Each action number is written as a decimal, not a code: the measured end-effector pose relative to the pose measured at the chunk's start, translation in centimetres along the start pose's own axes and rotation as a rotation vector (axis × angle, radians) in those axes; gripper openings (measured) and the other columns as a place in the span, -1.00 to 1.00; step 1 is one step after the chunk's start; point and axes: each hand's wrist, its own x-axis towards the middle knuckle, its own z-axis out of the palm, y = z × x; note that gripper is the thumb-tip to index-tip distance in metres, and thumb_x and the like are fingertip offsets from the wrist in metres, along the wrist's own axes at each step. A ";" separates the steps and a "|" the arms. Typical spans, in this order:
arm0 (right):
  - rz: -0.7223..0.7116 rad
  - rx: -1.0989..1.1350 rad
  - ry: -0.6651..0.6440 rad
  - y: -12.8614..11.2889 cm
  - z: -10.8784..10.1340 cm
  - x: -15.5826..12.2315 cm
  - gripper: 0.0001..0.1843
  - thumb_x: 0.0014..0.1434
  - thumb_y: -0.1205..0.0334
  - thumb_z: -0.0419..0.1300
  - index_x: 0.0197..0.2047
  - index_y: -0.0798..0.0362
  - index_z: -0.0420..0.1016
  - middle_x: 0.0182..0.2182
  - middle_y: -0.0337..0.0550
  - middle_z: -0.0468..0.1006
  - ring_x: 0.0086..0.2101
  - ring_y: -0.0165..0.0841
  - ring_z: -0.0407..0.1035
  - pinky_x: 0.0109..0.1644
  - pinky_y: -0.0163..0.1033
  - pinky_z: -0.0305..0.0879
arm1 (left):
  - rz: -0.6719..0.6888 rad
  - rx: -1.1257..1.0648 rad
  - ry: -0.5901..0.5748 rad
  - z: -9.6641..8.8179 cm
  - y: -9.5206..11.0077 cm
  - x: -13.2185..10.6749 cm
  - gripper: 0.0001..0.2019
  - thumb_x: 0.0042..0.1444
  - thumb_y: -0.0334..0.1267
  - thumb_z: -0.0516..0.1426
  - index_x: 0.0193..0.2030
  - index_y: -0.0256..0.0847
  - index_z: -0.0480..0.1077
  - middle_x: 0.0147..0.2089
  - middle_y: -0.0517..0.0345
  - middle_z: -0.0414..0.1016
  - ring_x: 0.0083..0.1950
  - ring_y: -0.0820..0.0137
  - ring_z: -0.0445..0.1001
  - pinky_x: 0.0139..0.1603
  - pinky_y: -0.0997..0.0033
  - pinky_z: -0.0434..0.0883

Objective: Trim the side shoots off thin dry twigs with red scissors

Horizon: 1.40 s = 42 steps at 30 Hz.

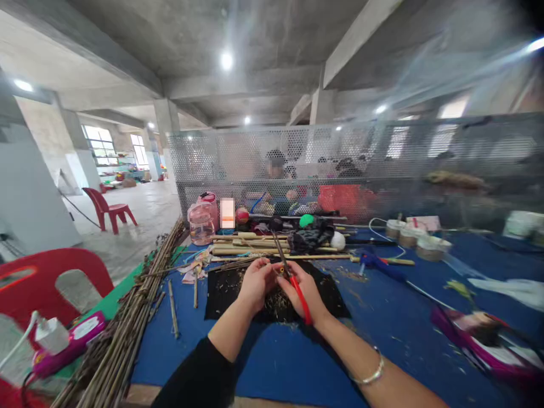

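- Right hand (307, 288): grasping scissors with red handles and slim dark blades (294, 283); the red loop reaches back toward the wrist.
- Left hand (254, 286): fingertips drawn together, just left of the scissors; whether a small piece is pinched there cannot be told.
- Open room: blue flat tabletop (276, 362) extends between the forearms, and to the right of the mat with scattered scraps; its brown near edge shows at lower left.
- Scissors, appearance: long and narrow; blade angle unclear at this size.
- Scissors, position: within the right-hand grip; blades project forward past the fingers, tips toward the pale sticks.
- Below the hands: black flat mat (219, 300), strewn with small pale clippings.
- Left limit: long bundle of dry brown stems (147, 297), lying along the tabletop's left side.
- Forward limit: row of pale straight sticks (250, 250); beyond it, grey perforated metal partition (246, 153).
- Right side: purple-and-white object (488, 345), blurred.
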 end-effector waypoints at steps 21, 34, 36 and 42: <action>0.131 0.087 -0.138 1.4 -3.5 1.2 -0.42 0.07 -0.25 -0.04 -0.07 0.07 0.22 -0.48 -0.25 0.29 -0.53 -0.45 0.16 -0.49 -0.35 0.13 | 0.145 0.257 -0.070 -1.0 3.9 -0.8 -0.50 -0.11 -0.26 0.24 -0.01 -0.27 0.21 -0.44 0.16 0.47 -0.47 0.51 0.45 -0.56 0.65 0.31; 0.010 -0.141 -0.257 -0.3 -2.0 0.2 -0.41 0.00 -0.08 0.17 -0.01 0.11 0.19 -0.32 -0.12 0.43 -0.37 -0.35 0.33 -0.26 -0.26 0.27 | -0.074 0.465 -0.343 0.0 1.3 -1.6 -0.69 -0.18 -0.28 0.23 -0.28 -0.25 0.24 -0.50 0.27 0.35 -0.59 0.58 0.34 -0.61 0.61 0.33; 0.009 -0.185 -0.241 -0.2 -2.2 0.2 -0.37 -0.03 -0.08 0.20 0.01 0.13 0.19 -0.24 -0.05 0.44 -0.31 -0.31 0.34 -0.19 -0.23 0.28 | -0.069 0.476 -0.347 0.0 1.1 -1.6 -0.69 -0.17 -0.27 0.22 -0.27 -0.25 0.25 -0.50 0.26 0.35 -0.59 0.59 0.32 -0.61 0.61 0.33; -0.001 -0.183 -0.239 -0.2 -2.2 0.3 -0.34 -0.01 -0.14 0.16 0.03 0.13 0.17 -0.23 -0.03 0.45 -0.30 -0.30 0.36 -0.20 -0.22 0.29 | -0.061 0.463 -0.363 0.0 1.1 -1.7 -0.68 -0.17 -0.25 0.23 -0.25 -0.25 0.27 -0.48 0.24 0.38 -0.57 0.56 0.35 -0.61 0.60 0.33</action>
